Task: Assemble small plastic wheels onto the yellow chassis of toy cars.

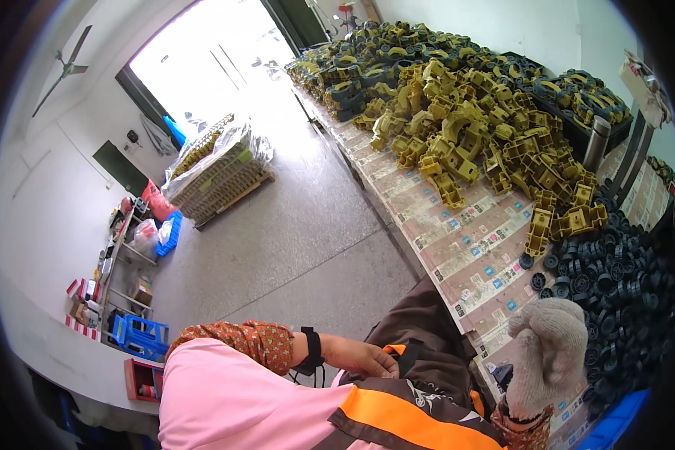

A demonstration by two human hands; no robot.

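My left hand (371, 358) is bare, with a black band at the wrist. Its fingers are closed at my waist, beside a black strap (409, 355) with orange next to it; what they pinch is hidden. Raised over the table's near edge is my right hand (549, 352) in a grey knitted glove. Its fingers are curled, and whatever may be inside them cannot be made out. Close beyond it lies a heap of small black toy wheels (611, 270). Yellow plastic toy vehicle bodies (465, 127) are piled farther along the table (457, 247).
Dark-and-yellow assembled toy parts (352, 67) cover the table's far end. A steel flask (597, 142) stands at the right, and a blue bin edge (619, 424) is near my right forearm. A loaded pallet (221, 176), shelf (120, 255) and blue stool (139, 335) are leftward.
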